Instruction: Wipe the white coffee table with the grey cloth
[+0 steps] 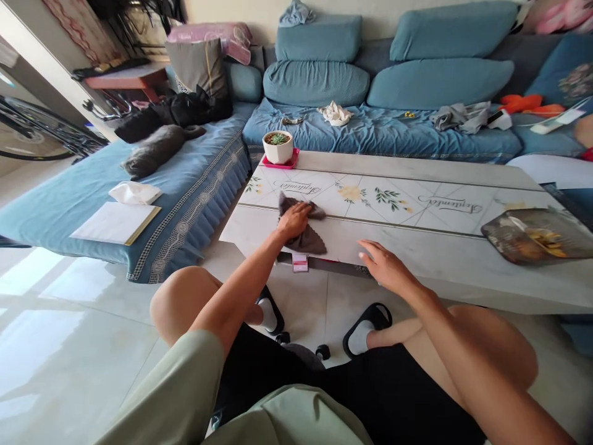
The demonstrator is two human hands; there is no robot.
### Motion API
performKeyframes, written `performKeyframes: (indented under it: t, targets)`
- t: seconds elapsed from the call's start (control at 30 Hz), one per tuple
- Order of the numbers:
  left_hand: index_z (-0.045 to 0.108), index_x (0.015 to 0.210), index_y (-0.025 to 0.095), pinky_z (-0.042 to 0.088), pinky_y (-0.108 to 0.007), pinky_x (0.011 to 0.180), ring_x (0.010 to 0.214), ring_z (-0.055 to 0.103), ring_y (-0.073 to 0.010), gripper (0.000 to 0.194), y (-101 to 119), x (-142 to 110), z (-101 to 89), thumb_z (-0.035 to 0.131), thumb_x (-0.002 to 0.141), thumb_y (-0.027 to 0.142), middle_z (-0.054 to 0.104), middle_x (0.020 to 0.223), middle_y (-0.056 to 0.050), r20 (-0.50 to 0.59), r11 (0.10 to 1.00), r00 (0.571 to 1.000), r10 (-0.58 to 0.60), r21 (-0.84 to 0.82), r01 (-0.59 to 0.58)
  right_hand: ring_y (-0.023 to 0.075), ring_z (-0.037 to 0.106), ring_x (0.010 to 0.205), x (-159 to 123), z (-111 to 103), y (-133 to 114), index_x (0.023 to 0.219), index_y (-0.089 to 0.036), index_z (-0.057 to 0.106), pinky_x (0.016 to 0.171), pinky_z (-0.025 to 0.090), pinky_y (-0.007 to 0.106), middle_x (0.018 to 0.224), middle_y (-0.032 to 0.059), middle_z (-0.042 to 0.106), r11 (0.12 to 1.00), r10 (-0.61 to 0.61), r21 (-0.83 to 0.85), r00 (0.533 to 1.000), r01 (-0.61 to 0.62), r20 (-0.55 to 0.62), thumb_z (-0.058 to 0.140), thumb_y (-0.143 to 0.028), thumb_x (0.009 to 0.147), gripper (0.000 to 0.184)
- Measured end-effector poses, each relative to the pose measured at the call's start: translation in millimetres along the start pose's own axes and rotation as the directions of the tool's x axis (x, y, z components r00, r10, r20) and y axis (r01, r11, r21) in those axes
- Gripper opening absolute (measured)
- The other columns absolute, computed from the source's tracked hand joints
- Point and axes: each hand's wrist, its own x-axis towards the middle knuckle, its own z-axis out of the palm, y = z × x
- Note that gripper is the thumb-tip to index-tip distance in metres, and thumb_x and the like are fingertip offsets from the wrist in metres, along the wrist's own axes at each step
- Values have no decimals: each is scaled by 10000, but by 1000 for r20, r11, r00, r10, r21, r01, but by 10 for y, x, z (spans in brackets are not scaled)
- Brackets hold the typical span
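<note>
Tabletop (417, 259) open beyond right hand (386, 267); bag (537, 236), seemingly snack packet, blocks path toward right edge.

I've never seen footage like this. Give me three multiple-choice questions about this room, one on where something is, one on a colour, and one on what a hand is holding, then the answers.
1. Where is the left hand?
A) On a dark grey cloth on the patterned tabletop
B) On the sofa
C) On the floor

2. What colour is the saucer under the white pot?
A) Blue
B) Pink
C) Green

3. What does the right hand hold?
A) The cloth
B) The white pot
C) Nothing

Answers:
1. A, the hand lies on the cloth, on the tabletop.
2. B, a pink rim shows around the pot's base.
3. C, its fingers are spread and empty, near the table's edge.
</note>
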Motion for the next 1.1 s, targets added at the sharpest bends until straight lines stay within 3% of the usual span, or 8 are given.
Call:
performKeyframes:
  t: [0.1, 0.3, 0.47, 0.6, 0.73, 0.87, 1.0, 1.1]
  targets:
    - [672, 1561, 245, 326, -351, 1407, 1617, 480, -163, 555, -112, -316, -93, 519, 1030, 196, 569, 1712, 1, 35, 997, 997, 73, -13, -72, 336, 504, 1597, 125, 181, -8, 1585, -130, 610, 1321, 455, 523, 1736, 167, 509, 999, 9, -52, 998, -6, 54, 397, -335, 1096, 572]
    - [636, 1562, 81, 335, -634, 1389, 1626, 477, -341, 608, -763, -309, -675, 401, 1001, 94, 584, 1673, -194, -117, 960, 958, -263, 67, 272, 322, 398, 1663, 65, 203, 83, 1649, -116, 566, 1364, 390, 480, 1808, 136, 387, 996, -17, -86, 991, 28, 131, 435, -328, 1099, 604]
    - [618, 1593, 91, 286, -544, 1427, 1663, 423, -306, 577, -9, 262, -109, 470, 1040, 160, 522, 1731, -174, -49, 988, 988, -147, 44, 149, 321, 366, 1678, 84, 180, 87, 1660, -80, 544, 1375, 365, 481, 1812, 163, 362, 991, -38, -119, 986, 58, 159, 479, -299, 1080, 623]
    - [646, 1598, 323, 289, -322, 1419, 1659, 420, -150, 568, 325, -41, 102, 572, 1040, 251, 515, 1748, 38, 88, 997, 993, 79, -9, -78, 323, 359, 1681, 94, 225, 146, 1672, -109, 539, 1370, 375, 473, 1824, 146, 346, 990, -58, -117, 986, 77, 154, 503, -310, 1077, 629]
    - [674, 1562, 199, 335, -411, 1407, 1635, 476, -219, 570, -256, -505, -406, 481, 1025, 176, 567, 1711, -77, 50, 998, 998, -42, 43, 39, 337, 362, 1678, 90, 320, 223, 1671, -131, 545, 1371, 376, 500, 1825, 137, 348, 991, -67, -106, 990, 81, 127, 502, -319, 1080, 622]
    - [604, 1576, 25, 322, -669, 1375, 1641, 456, -368, 615, -653, -309, -715, 363, 1016, 109, 541, 1687, -265, -97, 960, 962, -257, 90, 265, 363, 357, 1679, 87, 402, 279, 1670, -107, 538, 1385, 339, 547, 1817, 170, 350, 990, -114, -76, 990, 120, 84, 551, -301, 1055, 645]
    - [606, 1606, 122, 320, -609, 1397, 1655, 436, -331, 608, -100, 131, -209, 430, 1024, 141, 553, 1707, -173, -90, 978, 976, -196, 58, 201, 376, 373, 1669, 80, 406, 300, 1666, -154, 550, 1375, 355, 578, 1803, 172, 384, 987, -142, -61, 988, 146, 58, 606, -297, 1028, 656]
    - [650, 1587, 219, 328, -453, 1414, 1655, 444, -246, 578, 394, 77, 202, 514, 1025, 202, 546, 1731, -62, 11, 1000, 1000, 7, 4, -7, 380, 374, 1668, 70, 369, 281, 1669, -160, 546, 1374, 360, 573, 1805, 172, 387, 987, -142, -61, 988, 146, 68, 614, -294, 1031, 656]
